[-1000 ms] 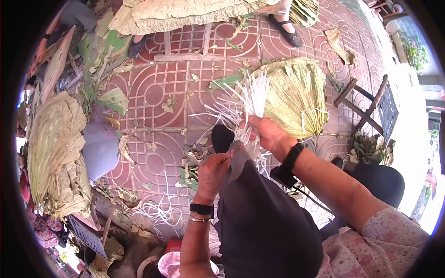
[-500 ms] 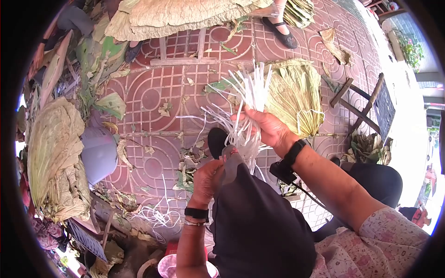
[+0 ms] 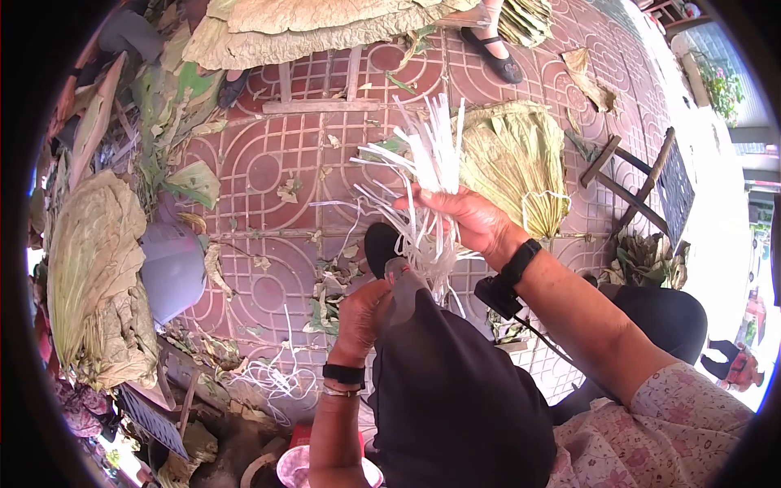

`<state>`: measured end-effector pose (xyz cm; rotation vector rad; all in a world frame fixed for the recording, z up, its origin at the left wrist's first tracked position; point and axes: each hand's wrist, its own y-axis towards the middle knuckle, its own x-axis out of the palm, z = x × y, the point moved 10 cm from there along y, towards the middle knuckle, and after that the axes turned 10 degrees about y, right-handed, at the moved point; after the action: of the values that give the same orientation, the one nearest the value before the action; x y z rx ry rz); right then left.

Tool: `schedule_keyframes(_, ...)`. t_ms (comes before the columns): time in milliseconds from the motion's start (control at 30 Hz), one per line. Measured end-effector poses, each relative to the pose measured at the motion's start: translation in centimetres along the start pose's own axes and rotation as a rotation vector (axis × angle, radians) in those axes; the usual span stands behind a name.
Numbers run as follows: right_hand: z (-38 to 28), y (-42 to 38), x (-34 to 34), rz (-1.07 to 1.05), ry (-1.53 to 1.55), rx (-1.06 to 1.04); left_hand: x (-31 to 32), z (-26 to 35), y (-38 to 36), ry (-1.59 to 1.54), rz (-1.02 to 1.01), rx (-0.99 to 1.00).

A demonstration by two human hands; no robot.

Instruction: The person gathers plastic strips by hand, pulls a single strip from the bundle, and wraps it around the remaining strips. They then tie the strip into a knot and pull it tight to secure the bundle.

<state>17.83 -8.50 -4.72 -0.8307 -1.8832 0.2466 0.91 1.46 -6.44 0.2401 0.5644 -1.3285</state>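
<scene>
My right hand (image 3: 473, 218) is closed around a bundle of white plastic strips (image 3: 438, 167), whose loose ends fan out upward and to the left. More of the strips hang below the fist, beside my dark-trousered knee (image 3: 447, 366). Against the left side of that knee is my left hand (image 3: 358, 321), its fingers curled in and partly hidden. What it grips, if anything, cannot be made out. Just beyond the right hand, a fan-shaped stack of dried yellow-green leaves (image 3: 517, 163) lies on the paving.
Large stacked dried leaves (image 3: 325, 28) lie at the top, near another person's shoe (image 3: 492, 57). At left, a leaf bundle (image 3: 93, 276) stands beside a pale bucket (image 3: 175, 268). Tangled white string (image 3: 277, 381) lies on the tiles. A folding stool (image 3: 651, 183) stands right.
My right hand has shifted slightly, and the upper ends of the white strips have swung a little left and down. My left hand stays by the knee.
</scene>
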Motion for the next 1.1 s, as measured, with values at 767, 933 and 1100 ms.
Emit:
schedule_keyframes(767,-7.2,-1.3,-3.9,0.101,-0.155,-0.353,-3.0,-7.1,-1.3,0.29,0.244,-0.172)
schedule_keyframes(933,-7.6,-2.7,-0.8,0.149,-0.42,-0.366,-5.6,2.6,3.8,0.378,0.402,0.062)
schedule_keyframes(1100,-5.1,-2.2,2.8,0.02,-0.529,-0.337,-0.9,7.5,9.5,0.213,0.119,0.263)
